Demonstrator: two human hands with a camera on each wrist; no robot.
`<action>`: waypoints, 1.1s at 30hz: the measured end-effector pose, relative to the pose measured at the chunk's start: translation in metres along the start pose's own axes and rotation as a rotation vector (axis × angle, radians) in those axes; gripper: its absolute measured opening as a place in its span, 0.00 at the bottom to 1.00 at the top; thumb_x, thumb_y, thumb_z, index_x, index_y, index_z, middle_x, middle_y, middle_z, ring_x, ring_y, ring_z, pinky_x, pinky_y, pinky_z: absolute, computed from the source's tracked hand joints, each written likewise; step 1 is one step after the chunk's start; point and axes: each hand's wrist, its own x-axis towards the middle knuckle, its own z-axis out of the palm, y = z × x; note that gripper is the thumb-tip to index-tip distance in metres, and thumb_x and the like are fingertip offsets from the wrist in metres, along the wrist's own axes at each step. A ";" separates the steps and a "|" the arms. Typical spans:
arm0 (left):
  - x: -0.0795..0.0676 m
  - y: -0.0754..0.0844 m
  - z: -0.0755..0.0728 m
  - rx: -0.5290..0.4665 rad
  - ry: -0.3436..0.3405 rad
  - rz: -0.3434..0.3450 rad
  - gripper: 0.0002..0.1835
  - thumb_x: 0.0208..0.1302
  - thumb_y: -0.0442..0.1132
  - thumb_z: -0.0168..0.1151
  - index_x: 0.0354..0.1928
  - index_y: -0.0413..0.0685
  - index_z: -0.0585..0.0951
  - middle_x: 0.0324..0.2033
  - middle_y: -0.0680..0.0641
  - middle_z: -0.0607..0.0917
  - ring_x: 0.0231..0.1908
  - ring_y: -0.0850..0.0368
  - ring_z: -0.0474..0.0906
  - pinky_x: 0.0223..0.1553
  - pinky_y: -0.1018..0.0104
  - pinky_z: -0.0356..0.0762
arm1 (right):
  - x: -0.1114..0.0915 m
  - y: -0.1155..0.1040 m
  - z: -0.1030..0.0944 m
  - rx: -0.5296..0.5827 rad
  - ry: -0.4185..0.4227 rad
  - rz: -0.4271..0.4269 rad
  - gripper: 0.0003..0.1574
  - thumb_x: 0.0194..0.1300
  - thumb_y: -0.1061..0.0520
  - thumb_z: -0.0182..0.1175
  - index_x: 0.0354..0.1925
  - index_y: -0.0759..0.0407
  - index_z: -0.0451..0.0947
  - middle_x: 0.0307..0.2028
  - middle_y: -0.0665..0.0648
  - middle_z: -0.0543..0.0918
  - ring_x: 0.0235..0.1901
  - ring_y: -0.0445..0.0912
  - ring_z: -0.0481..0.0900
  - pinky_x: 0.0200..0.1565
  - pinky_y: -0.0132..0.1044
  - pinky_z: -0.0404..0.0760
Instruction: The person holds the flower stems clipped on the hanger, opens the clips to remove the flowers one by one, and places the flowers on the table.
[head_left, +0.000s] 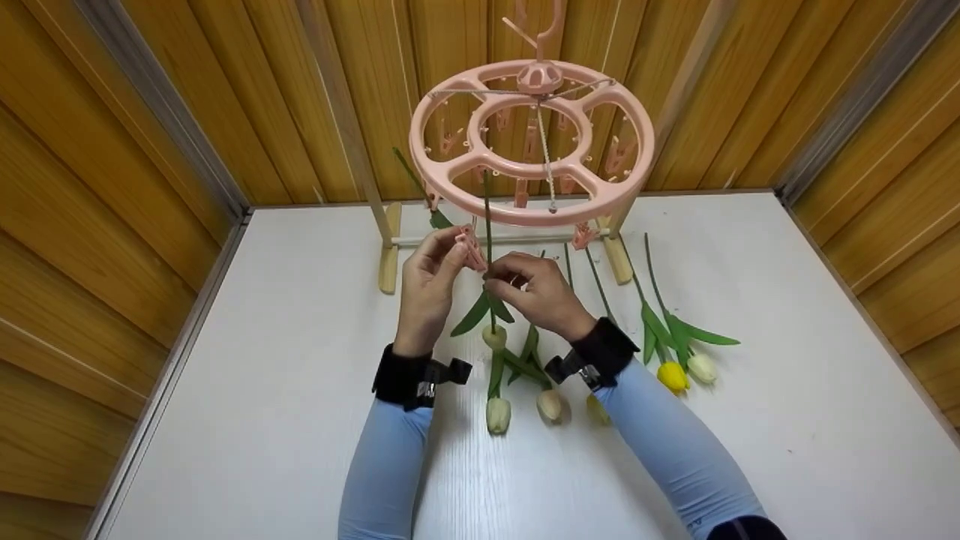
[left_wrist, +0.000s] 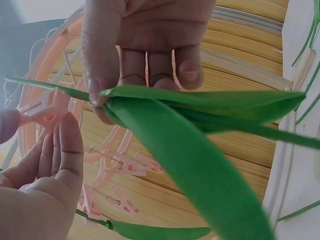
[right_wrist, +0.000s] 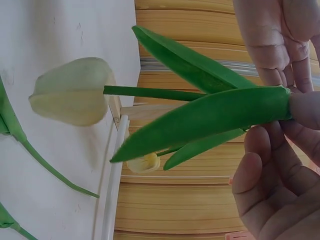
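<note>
My left hand [head_left: 429,292] pinches a pink clothespin [head_left: 471,249] below the front left rim of a round pink hanger [head_left: 517,216]. Close beside it, my right hand [head_left: 541,294] holds an artificial tulip by its stem [head_left: 489,217], near the base of the leaves. This tulip hangs bloom down; its whitish bloom [right_wrist: 72,92] and green leaves [right_wrist: 200,117] show in the right wrist view. In the left wrist view the stem passes right by the clothespin [left_wrist: 50,107]; whether the jaws hold it I cannot tell. Another green stem [head_left: 411,171] hangs at the hanger's left clip.
Several tulips lie on the white table, among them a white one [head_left: 498,416], a cream one [head_left: 550,406] and a yellow one [head_left: 673,377]. The stand has wooden feet [head_left: 388,262] and a white crossbar. More pink clothespins [head_left: 583,235] dangle from the hanger.
</note>
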 end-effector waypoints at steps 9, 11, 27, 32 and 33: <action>-0.001 0.000 0.001 0.016 -0.019 0.027 0.14 0.77 0.32 0.53 0.57 0.30 0.77 0.40 0.45 0.82 0.39 0.53 0.82 0.51 0.61 0.80 | 0.000 0.000 -0.001 -0.002 0.012 -0.005 0.06 0.71 0.62 0.64 0.42 0.61 0.87 0.37 0.57 0.87 0.32 0.44 0.81 0.39 0.35 0.80; -0.001 -0.001 0.001 0.008 -0.017 0.031 0.14 0.77 0.32 0.53 0.58 0.30 0.76 0.40 0.44 0.82 0.40 0.53 0.82 0.51 0.60 0.81 | 0.000 0.000 -0.001 -0.001 0.014 -0.007 0.06 0.70 0.63 0.64 0.42 0.61 0.87 0.37 0.57 0.87 0.32 0.44 0.81 0.39 0.34 0.80; -0.003 -0.001 0.003 0.007 0.044 0.007 0.16 0.77 0.31 0.54 0.60 0.28 0.75 0.47 0.39 0.83 0.47 0.53 0.83 0.54 0.60 0.81 | -0.002 -0.002 0.002 0.021 0.029 -0.013 0.05 0.70 0.64 0.65 0.40 0.66 0.85 0.36 0.59 0.86 0.31 0.42 0.80 0.38 0.32 0.78; -0.003 0.000 0.005 0.005 0.052 0.010 0.18 0.78 0.30 0.52 0.63 0.26 0.73 0.48 0.39 0.83 0.46 0.54 0.84 0.52 0.60 0.83 | -0.003 -0.001 0.004 0.025 0.040 -0.013 0.04 0.69 0.64 0.66 0.40 0.65 0.86 0.37 0.60 0.87 0.33 0.42 0.81 0.39 0.32 0.78; -0.003 0.000 0.005 0.003 0.056 0.013 0.18 0.78 0.30 0.52 0.64 0.25 0.72 0.48 0.39 0.83 0.46 0.54 0.84 0.52 0.60 0.83 | -0.003 -0.001 0.004 0.021 0.041 -0.012 0.04 0.69 0.64 0.66 0.40 0.65 0.86 0.37 0.59 0.87 0.33 0.42 0.81 0.38 0.32 0.78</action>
